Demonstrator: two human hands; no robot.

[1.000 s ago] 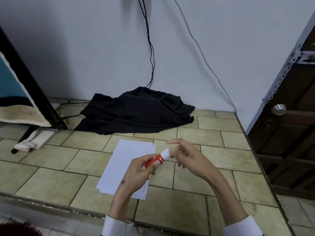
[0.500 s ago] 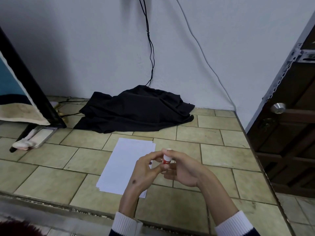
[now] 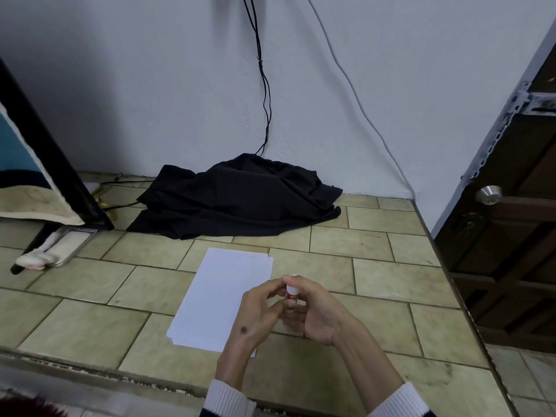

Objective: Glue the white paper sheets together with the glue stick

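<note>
Item one: the glue stick (image 3: 292, 292), red and white, which we hold upright between both hands, white end up, above the tiled floor (image 3: 90, 320) just right of the paper. Only its upper part shows; the rest is hidden by our fingers.

Item two: our left hand (image 3: 258, 311), fingers curled round the stick from the left side, with a dark mark on its back. It lies over the near right part of the paper stack.

Item three: our right hand (image 3: 313, 314), fingers curled round the stick from the right, forefinger arched over the white top. Whether the cap is on or off we cannot tell.

Item four: the white paper sheets (image 3: 222, 293), a small stack lying flat on the floor, edges slightly fanned at the far right corner and the near left corner. The stack sits just left of our hands, its near right corner hidden under our left wrist.

Item five: white ribbed cuffs (image 3: 394, 401) on both of our sleeves, at the near edge of the view.

Item six: a black cloth (image 3: 240, 200), heaped against the far wall, well apart from the paper.

Item seven: black cords (image 3: 264, 100) hanging down the wall to the cloth, with a thin white cable (image 3: 355, 91) running down to their right.

Item eight: a dark wooden door (image 3: 511, 236) at right, with a round metal knob (image 3: 489, 194).

Item nine: a dark leaning panel (image 3: 57, 164) at far left, with a flat tray-like object (image 3: 75, 243) on the floor near its foot.
</note>
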